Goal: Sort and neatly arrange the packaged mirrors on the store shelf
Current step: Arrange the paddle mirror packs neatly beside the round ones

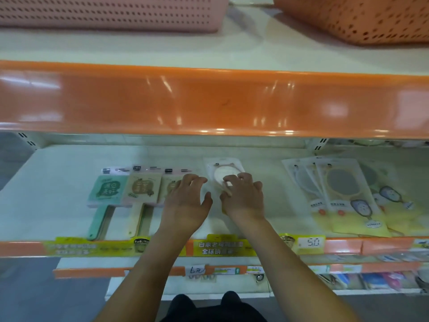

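Note:
On the white shelf (58, 201) lie three groups of packaged mirrors. At the left sit a green handled mirror (105, 192) and two beige ones (141, 189), side by side. In the middle lies a round white mirror in a clear pack (220, 168). My right hand (241, 196) rests on that pack, fingers curled over its lower part. My left hand (188, 198) hovers just left of it, fingers spread, partly covering the third beige mirror. At the right is an overlapping stack of yellow-carded oval mirrors (343, 189).
An orange shelf lip (209, 103) overhangs above, with a pink basket (109, 12) and an orange basket (355, 17) on top. Price labels, one reading 5.0 (312, 242), line the front edge. Lower shelves hold small goods at the bottom right.

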